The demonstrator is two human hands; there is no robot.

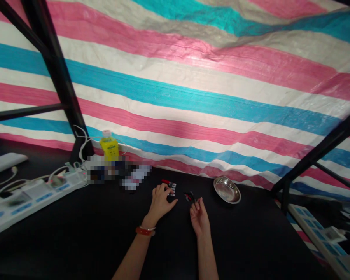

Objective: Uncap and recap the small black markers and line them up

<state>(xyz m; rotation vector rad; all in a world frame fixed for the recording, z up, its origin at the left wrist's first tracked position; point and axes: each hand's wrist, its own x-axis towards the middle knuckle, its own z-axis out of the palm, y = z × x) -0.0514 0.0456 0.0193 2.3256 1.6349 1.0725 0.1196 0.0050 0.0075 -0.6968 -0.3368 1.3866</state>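
My left hand (161, 201) is palm down on the black table, its thumb held apart from the fingers. Its fingertips rest over a row of small red-and-black sticks with silvery ends (172, 185), partly hidden under them. Whether they touch the sticks I cannot tell. My right hand (200, 217) is turned palm up, thumb and fingers pinched at the tip of a small dark thing (195, 200) too small to name. Just beyond its fingertips lie small black and red pieces (189, 196). A round, shiny metal bowl (226, 189) stands to the right of this hand.
A yellow bottle (110, 147) stands at the back left beside blurred-out items. A white power strip (37, 198) with plugs and cables runs along the left, another power strip (315, 233) lies at the right. Striped sheeting (192, 97) hangs behind, between black frame bars (54, 70).
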